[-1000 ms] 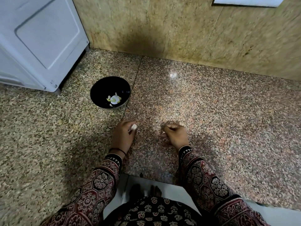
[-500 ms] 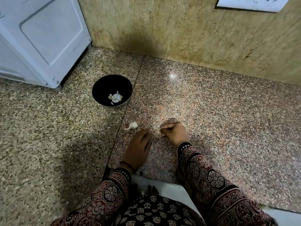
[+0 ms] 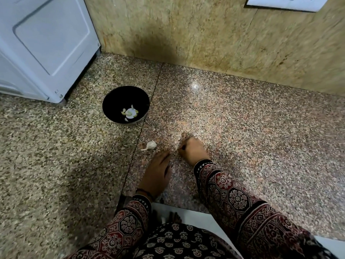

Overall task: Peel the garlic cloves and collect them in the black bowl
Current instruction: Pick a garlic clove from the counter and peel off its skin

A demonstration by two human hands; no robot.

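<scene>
The black bowl (image 3: 119, 99) stands on the granite counter, left of centre, with several peeled pale garlic cloves (image 3: 130, 113) at its bottom. A white garlic piece with papery skin (image 3: 150, 145) lies on the counter below the bowl. My left hand (image 3: 156, 172) rests flat on the counter just below and right of that garlic, fingers straight, holding nothing. My right hand (image 3: 193, 151) is beside it, fingers curled with the tips pinched together on the counter; what it pinches is too small to make out.
A white appliance (image 3: 43, 45) stands at the back left, close to the bowl. A beige stone wall (image 3: 205, 34) runs along the back, with a white switch plate (image 3: 285, 2) at the top right. The counter's front edge (image 3: 179, 205) is near my body.
One second ago my left hand held the garlic piece. It has set it down on the counter and moved back and right, lying flat. My right hand stayed in place.
</scene>
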